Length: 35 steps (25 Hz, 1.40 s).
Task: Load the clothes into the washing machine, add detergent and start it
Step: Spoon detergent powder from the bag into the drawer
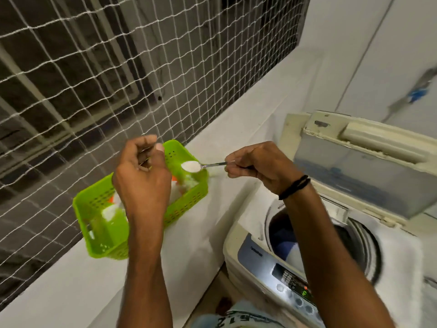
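Location: a narrow utility corner. A white string netting (82,79) spans the opening on the left, with dark grille bars behind it. A plain white wall (354,43) closes the right side.

Surface: a long white worktop (201,233) runs below the netting, smooth and matt. A lime-green perforated plastic basket (94,197) stands on it, close to the netting. Its contents are white with orange patches and too blurred to identify.

Appliance: a cream top-loading washing machine (233,256) stands just beside the worktop, lower than it. Its hinged lid (366,176) is raised. Blue and white clothes (286,242) lie in the drum. The grey control panel (290,282) at the front edge shows lit indicators.

Hands: the right hand (257,166), with a black band (294,187) on the wrist, pinches the handle of a small metal spoon (212,165). The bowl is level and carries a heap of white detergent powder (190,166). It is in the air over the far end of the basket, not over the drum. The left hand (142,171) is raised over the basket with fingers curled inward and thumb up. I cannot tell whether it holds anything.
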Each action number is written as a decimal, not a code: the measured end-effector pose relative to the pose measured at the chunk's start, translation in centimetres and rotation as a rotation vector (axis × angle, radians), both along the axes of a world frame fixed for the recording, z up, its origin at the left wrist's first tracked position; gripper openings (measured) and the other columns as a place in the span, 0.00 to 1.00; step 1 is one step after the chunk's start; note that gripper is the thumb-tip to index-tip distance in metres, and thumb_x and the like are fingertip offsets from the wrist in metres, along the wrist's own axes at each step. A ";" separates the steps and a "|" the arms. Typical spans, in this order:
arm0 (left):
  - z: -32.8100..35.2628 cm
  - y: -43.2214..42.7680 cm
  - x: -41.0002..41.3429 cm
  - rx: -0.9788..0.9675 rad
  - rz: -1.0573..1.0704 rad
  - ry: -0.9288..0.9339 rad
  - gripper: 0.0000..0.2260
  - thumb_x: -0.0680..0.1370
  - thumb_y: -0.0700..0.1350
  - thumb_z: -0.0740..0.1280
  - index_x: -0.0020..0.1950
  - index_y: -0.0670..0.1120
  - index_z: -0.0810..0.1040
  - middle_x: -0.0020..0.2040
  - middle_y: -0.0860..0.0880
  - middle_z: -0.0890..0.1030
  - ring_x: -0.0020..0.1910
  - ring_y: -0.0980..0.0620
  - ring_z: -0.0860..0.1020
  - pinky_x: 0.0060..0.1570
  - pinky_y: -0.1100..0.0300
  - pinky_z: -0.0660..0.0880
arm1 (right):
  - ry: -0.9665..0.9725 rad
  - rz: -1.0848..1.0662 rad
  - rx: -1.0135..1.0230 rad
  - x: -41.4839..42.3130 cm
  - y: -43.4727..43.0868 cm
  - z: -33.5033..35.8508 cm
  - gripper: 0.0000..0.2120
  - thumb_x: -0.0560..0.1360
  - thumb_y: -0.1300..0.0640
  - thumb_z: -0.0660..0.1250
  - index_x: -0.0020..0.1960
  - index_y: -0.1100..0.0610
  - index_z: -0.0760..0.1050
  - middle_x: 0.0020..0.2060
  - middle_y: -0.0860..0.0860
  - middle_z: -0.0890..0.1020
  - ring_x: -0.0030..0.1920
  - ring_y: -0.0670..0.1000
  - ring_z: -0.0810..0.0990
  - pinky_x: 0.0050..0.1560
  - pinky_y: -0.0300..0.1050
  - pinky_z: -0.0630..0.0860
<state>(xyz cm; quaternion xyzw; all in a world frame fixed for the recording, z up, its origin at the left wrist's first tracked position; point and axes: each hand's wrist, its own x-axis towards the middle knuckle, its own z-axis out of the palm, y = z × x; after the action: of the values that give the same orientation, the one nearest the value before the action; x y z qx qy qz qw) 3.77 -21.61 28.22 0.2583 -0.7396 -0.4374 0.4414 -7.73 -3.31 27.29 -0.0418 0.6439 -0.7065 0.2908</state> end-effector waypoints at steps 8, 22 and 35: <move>-2.9 8.6 -6.9 -0.058 -0.297 -0.123 0.06 0.76 0.45 0.67 0.51 0.55 0.80 0.48 0.54 0.84 0.45 0.53 0.82 0.49 0.54 0.78 | -0.003 -0.306 0.039 -0.7 10.5 -1.9 0.12 0.75 0.76 0.57 0.44 0.72 0.80 0.40 0.67 0.82 0.39 0.62 0.84 0.42 0.45 0.84; -11.2 20.0 -14.7 -0.145 -0.533 -0.319 0.08 0.79 0.38 0.67 0.57 0.46 0.79 0.56 0.48 0.81 0.47 0.57 0.78 0.39 0.80 0.67 | -0.143 -0.732 0.039 -1.8 23.9 -11.1 0.12 0.76 0.75 0.58 0.47 0.69 0.80 0.40 0.62 0.84 0.42 0.59 0.85 0.50 0.47 0.82; -27.2 27.9 -19.4 0.673 -0.678 -0.860 0.14 0.78 0.40 0.64 0.63 0.43 0.79 0.53 0.45 0.84 0.49 0.49 0.83 0.53 0.55 0.81 | -0.286 -1.048 0.342 -2.2 30.1 -25.0 0.08 0.69 0.67 0.71 0.44 0.58 0.85 0.39 0.54 0.86 0.42 0.54 0.85 0.48 0.45 0.82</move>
<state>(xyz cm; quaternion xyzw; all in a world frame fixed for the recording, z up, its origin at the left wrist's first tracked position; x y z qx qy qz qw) -15.66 6.26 1.03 0.2870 -0.7135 -0.6182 -0.1624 -9.92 26.76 2.32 0.4270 0.6380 -0.6407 -0.0115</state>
